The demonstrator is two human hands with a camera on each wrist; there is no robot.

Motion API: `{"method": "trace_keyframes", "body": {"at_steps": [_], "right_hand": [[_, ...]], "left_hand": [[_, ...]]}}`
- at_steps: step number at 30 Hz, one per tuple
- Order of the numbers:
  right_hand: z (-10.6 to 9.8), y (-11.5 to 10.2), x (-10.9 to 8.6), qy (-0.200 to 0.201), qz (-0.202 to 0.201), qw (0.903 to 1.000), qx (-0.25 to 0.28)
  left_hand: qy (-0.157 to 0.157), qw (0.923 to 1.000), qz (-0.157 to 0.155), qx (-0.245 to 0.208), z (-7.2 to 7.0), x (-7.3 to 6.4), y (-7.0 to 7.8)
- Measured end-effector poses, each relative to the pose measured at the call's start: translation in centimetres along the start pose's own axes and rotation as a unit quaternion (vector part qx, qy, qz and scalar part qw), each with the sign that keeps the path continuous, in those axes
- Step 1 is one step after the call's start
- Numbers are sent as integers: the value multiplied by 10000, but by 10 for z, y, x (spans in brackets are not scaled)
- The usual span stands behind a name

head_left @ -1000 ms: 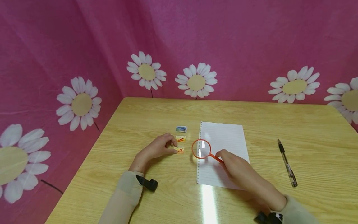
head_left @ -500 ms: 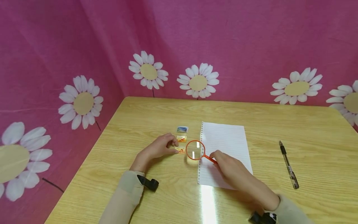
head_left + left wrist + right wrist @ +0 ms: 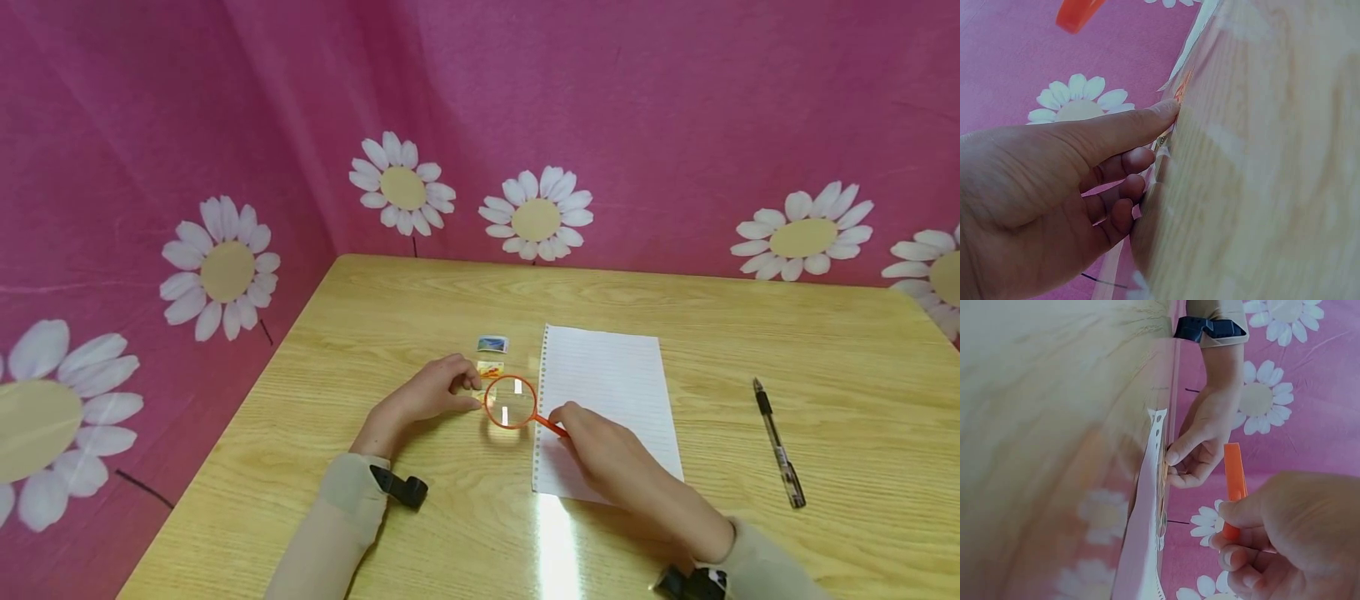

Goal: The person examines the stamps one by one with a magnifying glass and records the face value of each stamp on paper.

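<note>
Three small stamp-like picture pieces lie in a column on the table: a blue one (image 3: pixel 492 343), a yellow-red one (image 3: pixel 491 370) and an orange-yellow one partly behind the lens. My left hand (image 3: pixel 431 389) rests at the column's left side. In the left wrist view its thumb (image 3: pixel 1147 119) reaches out straight and touches the orange piece (image 3: pixel 1182 86), the other fingers bent loosely below. With the right hand (image 3: pixel 603 446) I pinch the orange-red handle (image 3: pixel 1235 475) of a magnifying glass (image 3: pixel 511 402). Its round lens hovers over the lowest piece, close to the left thumb.
A lined sheet of paper (image 3: pixel 600 375) with a punched left edge lies under the right hand. Farther right is a black pen (image 3: pixel 778 446). The wooden table (image 3: pixel 420 292) ends at a pink curtain (image 3: pixel 637 100) printed with white daisies.
My right hand has moved the magnifying glass left, from the paper's edge to over the lowest piece. The left hand keeps its place beside the pieces; the view shifts slightly.
</note>
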State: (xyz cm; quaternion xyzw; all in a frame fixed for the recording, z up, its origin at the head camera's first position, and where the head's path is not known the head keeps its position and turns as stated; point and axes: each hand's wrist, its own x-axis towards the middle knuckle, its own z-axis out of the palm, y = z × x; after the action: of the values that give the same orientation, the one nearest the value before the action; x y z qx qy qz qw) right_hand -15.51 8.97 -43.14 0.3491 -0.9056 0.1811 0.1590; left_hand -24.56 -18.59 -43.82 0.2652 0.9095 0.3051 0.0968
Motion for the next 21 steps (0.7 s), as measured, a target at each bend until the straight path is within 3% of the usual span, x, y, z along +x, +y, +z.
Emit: {"method": "trace_keyframes", "body": {"at_steps": [21], "right_hand": [[9, -8, 13, 425, -407, 9982, -102]], "left_hand": [[42, 9999, 160, 34, 1, 2, -4]]}}
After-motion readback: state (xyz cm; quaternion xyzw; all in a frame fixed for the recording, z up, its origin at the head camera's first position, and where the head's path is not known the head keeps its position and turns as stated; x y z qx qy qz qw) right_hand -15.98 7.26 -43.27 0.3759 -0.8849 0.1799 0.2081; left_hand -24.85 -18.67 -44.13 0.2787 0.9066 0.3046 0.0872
